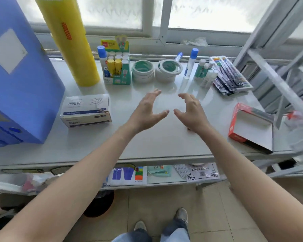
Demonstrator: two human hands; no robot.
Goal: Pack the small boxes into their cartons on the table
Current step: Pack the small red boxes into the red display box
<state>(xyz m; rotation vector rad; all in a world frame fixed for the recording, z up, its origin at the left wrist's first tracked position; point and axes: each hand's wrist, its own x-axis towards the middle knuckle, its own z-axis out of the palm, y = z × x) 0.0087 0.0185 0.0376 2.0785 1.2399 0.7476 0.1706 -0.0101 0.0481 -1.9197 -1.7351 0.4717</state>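
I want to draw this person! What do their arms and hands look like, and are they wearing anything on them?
Both arms are bare all the way up, with no sleeves showing. The left hand and right hand wear no gloves, and I see no rings, watch or bracelet.

Two bare hands, left hand (145, 112) and right hand (191, 112), fingers (155, 93) spread, nothing held.

Left of the fingers: one white carton (85, 110), one blue file box (19, 81), one yellow roll (68, 41).

Beyond the fingers: two stacks of tape rolls (143, 71), (168, 70), one green display box of glue sticks (118, 67).

Right of the fingers: one open red carton (252, 128).
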